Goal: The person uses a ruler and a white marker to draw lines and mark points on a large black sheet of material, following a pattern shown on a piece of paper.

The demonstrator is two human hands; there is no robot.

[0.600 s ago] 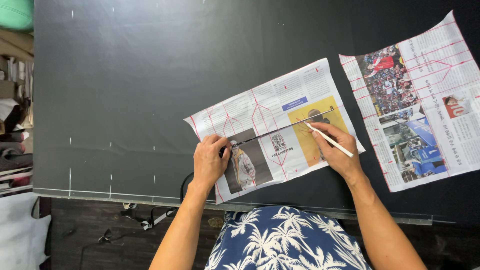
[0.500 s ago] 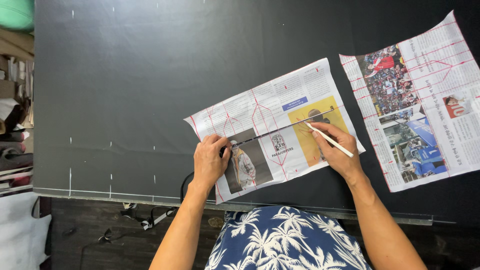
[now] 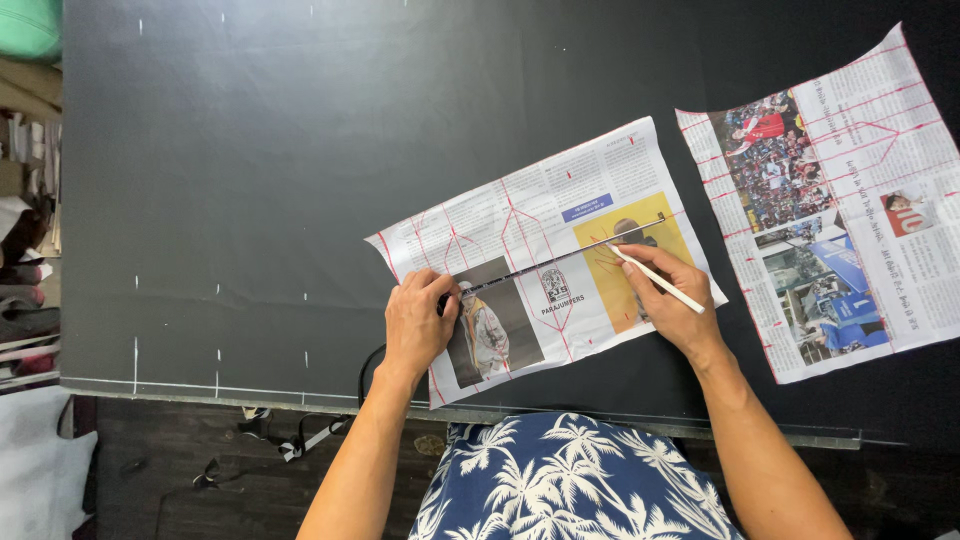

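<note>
A newspaper sheet (image 3: 545,215) marked with red pattern lines lies tilted on the black table (image 3: 260,150). My left hand (image 3: 417,325) presses down on its lower left part, fingers on the end of a thin clear ruler (image 3: 545,262) that runs across the sheet. My right hand (image 3: 668,295) grips a white pencil (image 3: 660,282) with its tip at the ruler's edge, over a yellow picture.
A second newspaper sheet (image 3: 850,200) with red lines lies at the right of the table. White chalk marks dot the table's left side and front edge. Stacked fabric (image 3: 25,250) sits off the left edge. Cables lie on the floor below.
</note>
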